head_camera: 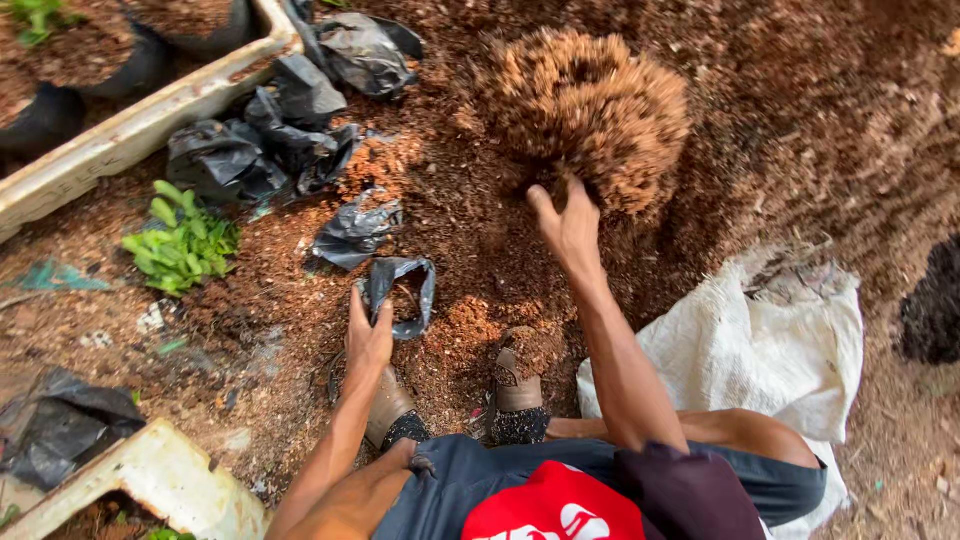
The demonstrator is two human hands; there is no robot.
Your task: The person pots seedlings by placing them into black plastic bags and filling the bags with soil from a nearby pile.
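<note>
Left hand (368, 338) fingers pinching rim of small black bag (400, 293), mouth up. Right hand (567, 225) fingers spread, flinging brown fibre clump (585, 115) just beyond fingertips, right of bag.

Head camera, steep downward view, close range.

Motion-blurred clump of brown fibre (590, 115), right hand's fingers (560, 215) partly hidden in it, crates (130, 130) cut off at frame's edge

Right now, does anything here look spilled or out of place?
Yes. Brown soil is heaped on the right shoe, and crumpled black bags lie scattered beside the tray. The left hand holds one bag open.
</note>
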